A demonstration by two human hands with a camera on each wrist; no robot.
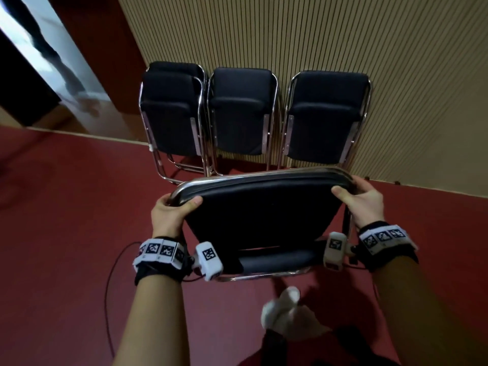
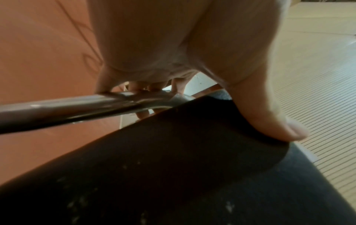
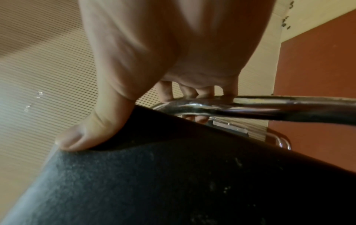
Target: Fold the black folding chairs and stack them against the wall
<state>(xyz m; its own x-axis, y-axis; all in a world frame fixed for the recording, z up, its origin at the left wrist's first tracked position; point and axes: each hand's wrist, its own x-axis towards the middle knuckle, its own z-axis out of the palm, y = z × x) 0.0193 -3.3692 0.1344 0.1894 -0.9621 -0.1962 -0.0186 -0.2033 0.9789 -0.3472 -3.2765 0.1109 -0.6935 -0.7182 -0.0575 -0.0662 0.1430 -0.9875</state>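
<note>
Carrying folded chair (image 1: pixel 261 215) toward wall (image 1: pixel 343 48), off the floor, just short of it. Left hand (image 1: pixel 169 215) and right hand (image 1: pixel 365 203) both gripping chrome frame (image 1: pixel 258 175), thumbs pressing black pad. Leaning already: stacked chairs (image 1: pixel 241 109), three piles. Remaining: setting this one down against them.
</note>
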